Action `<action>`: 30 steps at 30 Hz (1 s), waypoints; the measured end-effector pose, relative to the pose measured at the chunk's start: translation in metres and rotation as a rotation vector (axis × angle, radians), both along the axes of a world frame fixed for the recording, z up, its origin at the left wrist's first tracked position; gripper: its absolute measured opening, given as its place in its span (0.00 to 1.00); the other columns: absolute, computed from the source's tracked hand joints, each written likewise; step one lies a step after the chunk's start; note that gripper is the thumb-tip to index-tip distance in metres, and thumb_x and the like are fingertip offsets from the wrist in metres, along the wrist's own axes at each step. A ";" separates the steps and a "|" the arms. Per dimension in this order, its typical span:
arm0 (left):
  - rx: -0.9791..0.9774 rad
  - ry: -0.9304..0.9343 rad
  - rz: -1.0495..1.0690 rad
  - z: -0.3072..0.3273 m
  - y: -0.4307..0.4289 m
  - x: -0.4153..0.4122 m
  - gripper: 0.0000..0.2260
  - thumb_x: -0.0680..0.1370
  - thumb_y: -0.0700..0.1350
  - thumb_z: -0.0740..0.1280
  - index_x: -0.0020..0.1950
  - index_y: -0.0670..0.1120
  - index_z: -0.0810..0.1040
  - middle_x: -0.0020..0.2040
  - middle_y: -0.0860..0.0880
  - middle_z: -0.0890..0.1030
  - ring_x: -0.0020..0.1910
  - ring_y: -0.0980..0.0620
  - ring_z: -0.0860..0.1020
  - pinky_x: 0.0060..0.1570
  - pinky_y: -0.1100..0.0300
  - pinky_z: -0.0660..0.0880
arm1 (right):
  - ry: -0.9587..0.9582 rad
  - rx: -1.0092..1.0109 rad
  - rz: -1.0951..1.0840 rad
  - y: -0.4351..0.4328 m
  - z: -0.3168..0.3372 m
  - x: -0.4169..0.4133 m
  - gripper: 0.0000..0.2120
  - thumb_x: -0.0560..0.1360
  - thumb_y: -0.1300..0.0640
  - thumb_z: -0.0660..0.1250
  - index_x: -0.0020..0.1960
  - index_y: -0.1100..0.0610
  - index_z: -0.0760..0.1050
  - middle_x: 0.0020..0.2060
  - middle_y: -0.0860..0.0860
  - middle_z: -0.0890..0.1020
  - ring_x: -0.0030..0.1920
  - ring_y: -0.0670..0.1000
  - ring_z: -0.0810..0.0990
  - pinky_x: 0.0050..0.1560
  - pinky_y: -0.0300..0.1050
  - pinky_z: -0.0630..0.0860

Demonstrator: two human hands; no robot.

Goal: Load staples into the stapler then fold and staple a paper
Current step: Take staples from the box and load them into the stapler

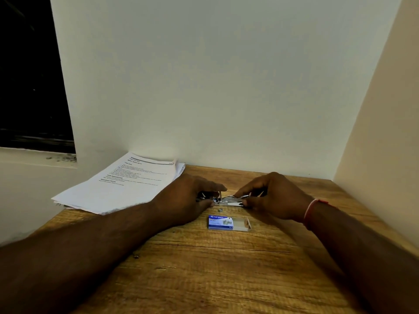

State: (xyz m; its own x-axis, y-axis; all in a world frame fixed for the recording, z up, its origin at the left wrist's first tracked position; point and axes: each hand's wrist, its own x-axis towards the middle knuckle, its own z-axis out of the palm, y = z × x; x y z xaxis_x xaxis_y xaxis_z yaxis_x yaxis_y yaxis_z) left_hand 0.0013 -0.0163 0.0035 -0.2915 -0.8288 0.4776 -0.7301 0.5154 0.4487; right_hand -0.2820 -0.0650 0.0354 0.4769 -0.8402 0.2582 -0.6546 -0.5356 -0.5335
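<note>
A small metal stapler (227,198) lies on the wooden table (204,268) near the back wall, held between both hands. My left hand (186,198) grips its dark rear end, and my right hand (269,196) pinches the shiny front part with thumb and fingers. Much of the stapler is hidden by the fingers, so I cannot tell whether staples are in it. A blue staple box (221,222) with its clear inner tray pulled out to the right lies just in front of the hands. A tiny loose bit of staples (219,209) sits between box and stapler.
A stack of printed papers (122,184) lies at the back left, overhanging the table's left edge. White walls close the table at the back and the right. A dark window is at the far left. A red thread band circles my right wrist.
</note>
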 end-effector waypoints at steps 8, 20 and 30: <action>-0.006 0.018 0.000 -0.003 -0.001 0.003 0.21 0.82 0.45 0.79 0.72 0.62 0.86 0.61 0.60 0.89 0.54 0.64 0.85 0.61 0.59 0.85 | -0.100 0.027 0.001 -0.002 0.000 -0.006 0.08 0.76 0.59 0.82 0.52 0.47 0.92 0.45 0.42 0.92 0.49 0.39 0.88 0.47 0.30 0.82; -0.126 0.135 -0.020 -0.007 -0.005 -0.007 0.08 0.82 0.47 0.79 0.60 0.56 0.92 0.54 0.60 0.90 0.54 0.59 0.86 0.55 0.64 0.82 | -0.167 0.044 -0.038 0.000 -0.004 -0.003 0.06 0.75 0.60 0.83 0.50 0.51 0.92 0.44 0.45 0.92 0.47 0.41 0.89 0.45 0.28 0.81; -0.040 0.279 0.029 -0.004 -0.005 -0.018 0.06 0.77 0.44 0.84 0.50 0.54 0.91 0.46 0.61 0.90 0.48 0.61 0.89 0.52 0.70 0.82 | -0.212 0.014 -0.045 0.004 -0.008 0.004 0.06 0.74 0.60 0.84 0.49 0.51 0.92 0.42 0.43 0.91 0.45 0.41 0.89 0.50 0.35 0.84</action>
State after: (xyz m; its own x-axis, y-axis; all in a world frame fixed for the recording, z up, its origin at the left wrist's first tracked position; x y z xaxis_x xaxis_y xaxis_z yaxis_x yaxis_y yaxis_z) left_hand -0.0165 -0.0209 -0.0009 -0.1203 -0.8139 0.5685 -0.5961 0.5171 0.6142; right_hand -0.2775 -0.0613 0.0278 0.3747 -0.8638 0.3367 -0.5499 -0.4995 -0.6694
